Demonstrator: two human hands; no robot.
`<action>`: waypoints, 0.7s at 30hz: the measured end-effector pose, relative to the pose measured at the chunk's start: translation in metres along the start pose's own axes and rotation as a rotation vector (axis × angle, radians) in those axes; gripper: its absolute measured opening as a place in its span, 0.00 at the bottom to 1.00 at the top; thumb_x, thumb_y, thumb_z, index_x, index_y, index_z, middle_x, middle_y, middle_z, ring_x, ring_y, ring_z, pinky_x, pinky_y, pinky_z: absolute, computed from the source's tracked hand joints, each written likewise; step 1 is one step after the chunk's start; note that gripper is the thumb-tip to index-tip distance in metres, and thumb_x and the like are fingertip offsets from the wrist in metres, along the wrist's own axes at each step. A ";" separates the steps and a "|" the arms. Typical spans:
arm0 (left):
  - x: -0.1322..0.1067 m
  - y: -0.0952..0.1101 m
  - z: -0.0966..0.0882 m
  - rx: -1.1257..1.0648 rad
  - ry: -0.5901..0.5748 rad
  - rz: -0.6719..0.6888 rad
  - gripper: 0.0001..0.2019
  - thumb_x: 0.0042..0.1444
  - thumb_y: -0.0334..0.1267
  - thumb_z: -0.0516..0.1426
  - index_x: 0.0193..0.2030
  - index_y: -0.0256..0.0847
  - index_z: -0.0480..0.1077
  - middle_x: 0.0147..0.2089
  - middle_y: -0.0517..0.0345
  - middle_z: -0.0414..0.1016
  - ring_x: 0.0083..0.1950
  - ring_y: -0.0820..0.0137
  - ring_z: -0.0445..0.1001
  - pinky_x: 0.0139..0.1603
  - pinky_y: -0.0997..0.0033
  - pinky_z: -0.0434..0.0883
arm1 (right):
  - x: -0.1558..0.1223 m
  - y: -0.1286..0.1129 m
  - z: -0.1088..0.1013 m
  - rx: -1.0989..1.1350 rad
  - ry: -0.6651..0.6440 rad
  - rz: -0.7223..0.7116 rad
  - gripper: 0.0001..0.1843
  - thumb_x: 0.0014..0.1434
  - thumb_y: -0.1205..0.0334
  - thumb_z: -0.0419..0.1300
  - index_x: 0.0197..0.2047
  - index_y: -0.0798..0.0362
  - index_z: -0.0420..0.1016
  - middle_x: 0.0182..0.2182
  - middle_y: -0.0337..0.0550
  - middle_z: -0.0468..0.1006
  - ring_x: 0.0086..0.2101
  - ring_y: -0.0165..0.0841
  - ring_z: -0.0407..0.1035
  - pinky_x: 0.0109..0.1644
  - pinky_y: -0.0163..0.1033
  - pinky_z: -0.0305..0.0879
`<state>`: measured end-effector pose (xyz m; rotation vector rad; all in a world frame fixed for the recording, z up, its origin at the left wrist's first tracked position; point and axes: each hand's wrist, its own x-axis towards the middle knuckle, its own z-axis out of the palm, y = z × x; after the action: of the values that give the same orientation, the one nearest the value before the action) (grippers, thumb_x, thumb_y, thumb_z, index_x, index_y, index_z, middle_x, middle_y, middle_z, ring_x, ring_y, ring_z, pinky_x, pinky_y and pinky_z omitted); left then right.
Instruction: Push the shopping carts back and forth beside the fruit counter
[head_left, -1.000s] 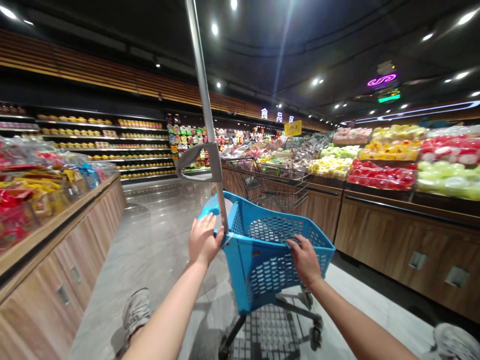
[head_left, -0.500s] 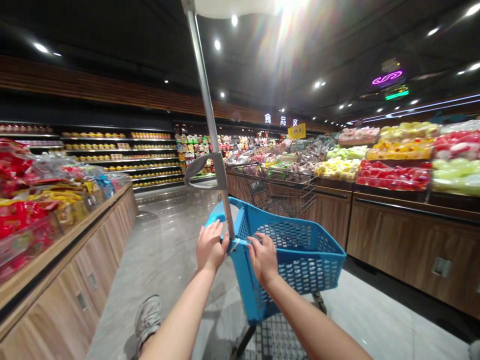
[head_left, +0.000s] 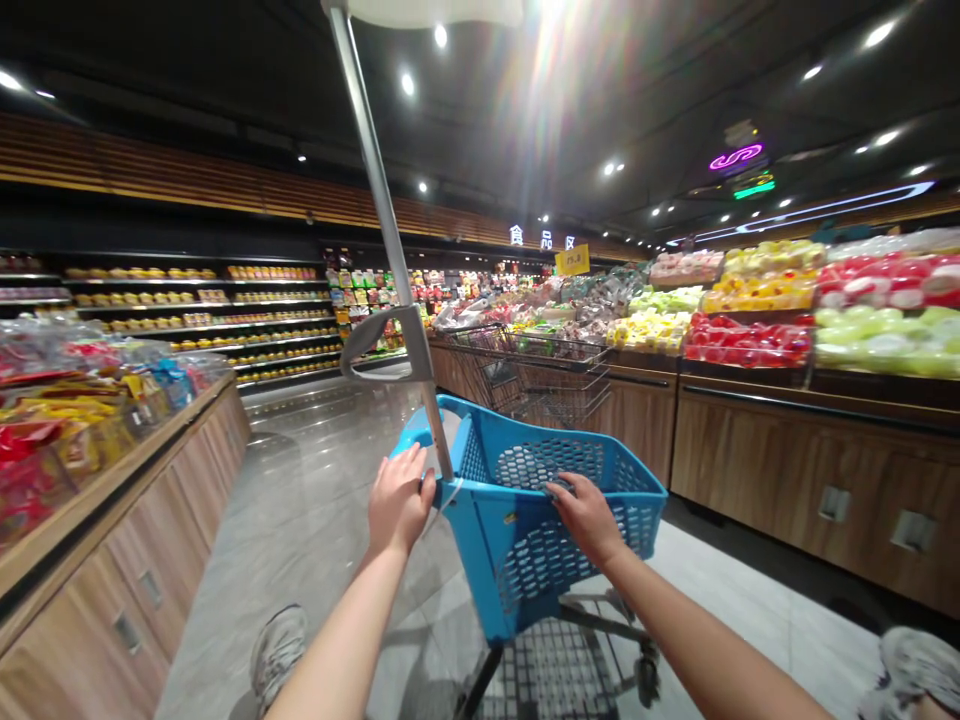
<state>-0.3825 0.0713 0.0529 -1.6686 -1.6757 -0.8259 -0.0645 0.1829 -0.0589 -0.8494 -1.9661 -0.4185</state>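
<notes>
A blue plastic shopping cart [head_left: 480,560] with perforated sides stands in front of me. My left hand [head_left: 399,498] lies over its near left edge beside the metal pole, fingers bent over the blue plastic. My right hand [head_left: 589,515] is on the basket's near side rim, its fingers curled over the edge; the fingertips are partly hidden. A tall metal pole [head_left: 375,190] rises from the cart's left corner and bears a grey loop-shaped holder [head_left: 382,345]. No goods show in the visible part of the basket.
Bagged goods fill a wooden display counter [head_left: 172,470] on the left. Colourful packaged goods are piled on the wooden counter [head_left: 780,450] at right. A dark wire cart [head_left: 525,370] stands ahead beside it. My shoes [head_left: 277,650] are on the grey tiled floor [head_left: 315,470].
My right hand has slid rightward along the basket rim, away from the pole. My left hand stays at the cart's edge. The view has turned slightly right, and my right shoe shows more.
</notes>
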 end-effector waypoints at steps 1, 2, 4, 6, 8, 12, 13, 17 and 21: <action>0.000 0.001 -0.001 -0.004 0.002 -0.002 0.25 0.66 0.46 0.42 0.58 0.36 0.71 0.62 0.46 0.71 0.63 0.55 0.68 0.67 0.47 0.58 | -0.006 0.014 -0.005 -0.012 -0.017 -0.004 0.16 0.66 0.61 0.52 0.53 0.47 0.76 0.51 0.49 0.73 0.52 0.40 0.66 0.55 0.47 0.66; -0.001 0.002 -0.001 -0.009 0.005 -0.004 0.25 0.66 0.46 0.42 0.58 0.36 0.71 0.62 0.46 0.71 0.63 0.56 0.68 0.67 0.47 0.58 | -0.012 0.026 -0.009 -0.022 -0.029 -0.003 0.16 0.66 0.61 0.52 0.53 0.47 0.77 0.51 0.49 0.72 0.52 0.40 0.66 0.56 0.47 0.66; -0.002 0.005 -0.003 -0.021 0.018 -0.012 0.26 0.66 0.46 0.42 0.58 0.36 0.71 0.61 0.46 0.72 0.63 0.56 0.68 0.68 0.47 0.57 | -0.020 0.042 -0.015 -0.032 -0.039 0.012 0.17 0.66 0.60 0.51 0.52 0.48 0.77 0.52 0.50 0.72 0.53 0.40 0.65 0.57 0.47 0.65; -0.003 0.010 -0.005 -0.030 0.038 -0.026 0.26 0.66 0.47 0.41 0.58 0.35 0.72 0.61 0.45 0.72 0.63 0.55 0.68 0.68 0.46 0.56 | -0.024 0.046 -0.016 -0.041 -0.029 0.065 0.17 0.67 0.58 0.51 0.51 0.49 0.78 0.52 0.50 0.71 0.53 0.41 0.65 0.57 0.49 0.65; -0.005 0.016 -0.007 -0.030 0.053 -0.039 0.27 0.66 0.48 0.42 0.58 0.35 0.71 0.61 0.44 0.72 0.62 0.53 0.68 0.67 0.44 0.56 | -0.022 0.037 -0.014 -0.057 0.003 0.159 0.17 0.67 0.57 0.51 0.47 0.50 0.79 0.50 0.51 0.72 0.52 0.42 0.65 0.57 0.51 0.65; -0.007 0.024 -0.010 -0.036 0.066 -0.056 0.28 0.66 0.50 0.42 0.59 0.33 0.70 0.60 0.42 0.73 0.62 0.51 0.68 0.66 0.42 0.56 | -0.003 -0.019 -0.003 0.000 0.059 0.226 0.17 0.67 0.57 0.50 0.46 0.50 0.79 0.50 0.51 0.72 0.53 0.43 0.64 0.58 0.53 0.64; -0.007 0.025 -0.010 -0.036 0.069 -0.059 0.28 0.66 0.50 0.42 0.59 0.33 0.70 0.60 0.42 0.73 0.61 0.51 0.68 0.66 0.42 0.56 | 0.004 -0.039 0.001 0.037 0.071 0.210 0.16 0.67 0.57 0.50 0.49 0.49 0.78 0.51 0.51 0.71 0.54 0.43 0.63 0.58 0.53 0.64; -0.007 0.023 -0.009 -0.035 0.064 -0.063 0.28 0.66 0.50 0.41 0.58 0.34 0.71 0.59 0.42 0.74 0.61 0.52 0.69 0.66 0.42 0.56 | 0.038 -0.119 0.014 0.158 0.115 0.188 0.18 0.66 0.59 0.51 0.55 0.47 0.75 0.55 0.50 0.68 0.57 0.42 0.60 0.60 0.53 0.63; -0.007 0.019 -0.008 -0.058 0.056 -0.063 0.28 0.67 0.49 0.40 0.59 0.36 0.71 0.59 0.44 0.73 0.62 0.54 0.68 0.67 0.43 0.56 | 0.056 -0.152 0.018 0.172 0.114 0.185 0.18 0.66 0.62 0.52 0.57 0.48 0.73 0.56 0.51 0.67 0.58 0.43 0.59 0.62 0.52 0.61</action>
<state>-0.3637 0.0609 0.0515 -1.6235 -1.6880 -0.9504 -0.2027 0.1087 -0.0132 -0.8688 -1.7728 -0.1828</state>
